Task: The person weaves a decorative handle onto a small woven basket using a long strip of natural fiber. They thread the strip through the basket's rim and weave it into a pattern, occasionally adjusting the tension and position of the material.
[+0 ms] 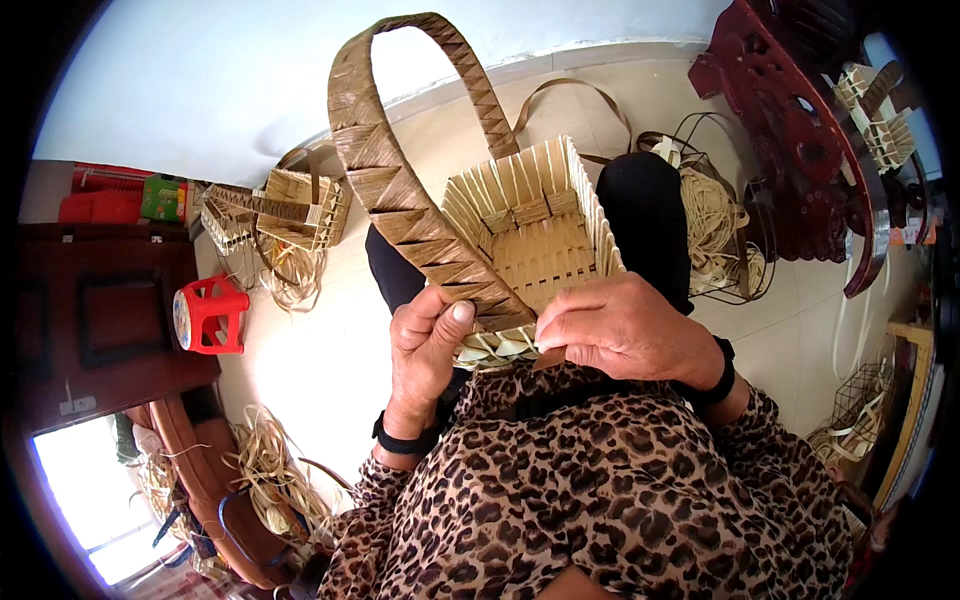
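A pale woven basket [545, 245] rests on my lap between my knees, its open top facing me. Its tall arched handle [375, 160] is wrapped in brown strip with a zigzag pattern. My left hand [425, 345] pinches the near lower end of the handle between thumb and fingers. Close by on the right, my right hand [625, 330] has its fingers closed on a brown strip [548, 358] at the handle's foot, by the basket's near rim. Most of that strip is hidden by the fingers.
Finished-looking baskets [300, 205] stand on the floor at left, near a red stool [212, 315]. Bundles of pale strips [270, 470] lie lower left, with more strips [710, 215] in a wire frame at right. Dark red carved furniture [790, 130] stands far right.
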Demonstrator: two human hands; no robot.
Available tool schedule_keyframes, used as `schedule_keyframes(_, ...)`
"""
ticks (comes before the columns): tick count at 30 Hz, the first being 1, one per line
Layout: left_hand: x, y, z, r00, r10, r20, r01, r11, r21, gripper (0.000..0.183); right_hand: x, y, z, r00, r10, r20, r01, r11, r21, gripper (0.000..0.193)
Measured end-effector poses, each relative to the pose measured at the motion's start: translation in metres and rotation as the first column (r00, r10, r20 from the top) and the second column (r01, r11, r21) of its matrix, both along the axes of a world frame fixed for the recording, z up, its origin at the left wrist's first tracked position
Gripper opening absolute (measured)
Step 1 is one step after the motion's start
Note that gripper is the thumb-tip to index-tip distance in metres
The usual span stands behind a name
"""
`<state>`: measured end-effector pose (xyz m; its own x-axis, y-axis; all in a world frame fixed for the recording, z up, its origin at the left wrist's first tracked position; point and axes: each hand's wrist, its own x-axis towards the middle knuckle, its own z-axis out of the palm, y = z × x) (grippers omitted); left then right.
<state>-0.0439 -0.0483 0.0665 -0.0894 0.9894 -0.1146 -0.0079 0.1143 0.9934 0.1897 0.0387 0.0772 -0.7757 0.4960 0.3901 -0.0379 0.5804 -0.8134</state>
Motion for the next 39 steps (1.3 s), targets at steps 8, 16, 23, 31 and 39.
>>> schedule_keyframes(8, -0.002, -0.006, -0.003, 0.997, -0.028, -0.068, 0.029, 0.999, 0.023, 0.025, 0.002, -0.004, 0.001, 1.000, -0.002, -0.012, 0.002, 0.999, -0.039, 0.016)
schedule_keyframes(16, 0.003, -0.008, 0.001, 0.995, 0.006, -0.103, 0.005, 0.993, 0.114, 0.017, 0.003, -0.006, 0.003, 0.999, 0.040, 0.017, -0.039, 0.998, -0.052, 0.015)
schedule_keyframes(23, -0.002, -0.017, -0.002, 0.980, -0.056, -0.190, 0.076, 0.992, 0.098, 0.019, 0.005, -0.009, 0.001, 0.996, 0.065, 0.056, -0.061, 0.995, -0.076, 0.017)
schedule_keyframes(31, 0.011, -0.001, 0.007, 0.983, 0.015, -0.184, 0.005, 0.994, 0.106, 0.020, 0.005, 0.000, 0.004, 0.997, 0.062, 0.035, -0.053, 0.978, -0.202, 0.019)
schedule_keyframes(39, 0.000, 0.014, 0.016, 0.999, -0.030, 0.025, 0.031, 0.999, -0.045, 0.019, -0.004, 0.025, 0.016, 0.987, 0.144, 0.077, -0.128, 0.974, -0.188, 0.019)
